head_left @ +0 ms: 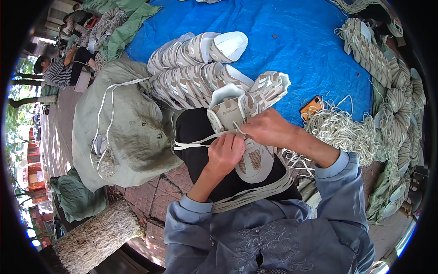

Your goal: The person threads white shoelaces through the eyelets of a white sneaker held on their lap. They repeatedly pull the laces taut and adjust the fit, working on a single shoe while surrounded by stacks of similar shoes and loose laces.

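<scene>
A beige and white sneaker upper [255,166] rests on my dark-trousered lap, toe toward me and tongue away. My left hand [223,154] is closed in a pinch at the left of its eyelet rows. A flat white shoelace [194,144] trails leftward from those fingers. My right hand [270,129] pinches the lace over the middle of the upper, close to the left fingertips. A short lace end sticks up beside the right fingers. The fingers partly hide the eyelets. More loose laces [255,195] lie across my lap.
Nested sneaker uppers [196,75] lie in rows on a blue tarp [301,41]. A tangled pile of white laces [342,132] sits at right, beside an orange object [312,108]. Further stacks [397,109] line the right edge. A grey-green sack [132,132] and a log [98,233] stand left; people sit far left.
</scene>
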{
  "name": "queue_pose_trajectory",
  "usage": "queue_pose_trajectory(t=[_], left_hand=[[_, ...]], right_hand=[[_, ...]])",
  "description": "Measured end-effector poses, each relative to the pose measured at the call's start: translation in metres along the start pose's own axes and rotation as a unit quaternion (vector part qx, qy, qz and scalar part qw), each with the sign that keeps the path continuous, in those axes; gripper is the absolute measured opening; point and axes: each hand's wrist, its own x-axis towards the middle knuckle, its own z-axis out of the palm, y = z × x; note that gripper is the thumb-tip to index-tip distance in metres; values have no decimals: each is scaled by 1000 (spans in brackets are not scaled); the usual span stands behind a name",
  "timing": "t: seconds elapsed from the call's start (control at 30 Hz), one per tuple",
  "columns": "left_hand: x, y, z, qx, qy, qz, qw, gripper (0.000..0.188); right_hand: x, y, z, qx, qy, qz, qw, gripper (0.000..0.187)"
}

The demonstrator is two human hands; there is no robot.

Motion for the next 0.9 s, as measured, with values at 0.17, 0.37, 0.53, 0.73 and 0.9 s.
queue_pose_trajectory(t=[0.17,0.37,0.53,0.73,0.9], left_hand=[[8,7,-4,-93,-36,-150,984,15],[20,-20,-23,-434,-206,-267,835,17],[28,-32,-17,-564,-340,-429,619,14],[24,-8,-19,-550,-257,-455,652,13],[15,13,-17,-163,-92,-84,979,12]], right_hand=[[5,-7,-5,-139,73,-113,981,11],[-1,-9,4,-121,155,-135,971,13],[-24,-5,15,59,180,21,982,11],[-33,1,-2,446,25,352,823,18],[-4,6,-26,416,-189,286,842,14]])
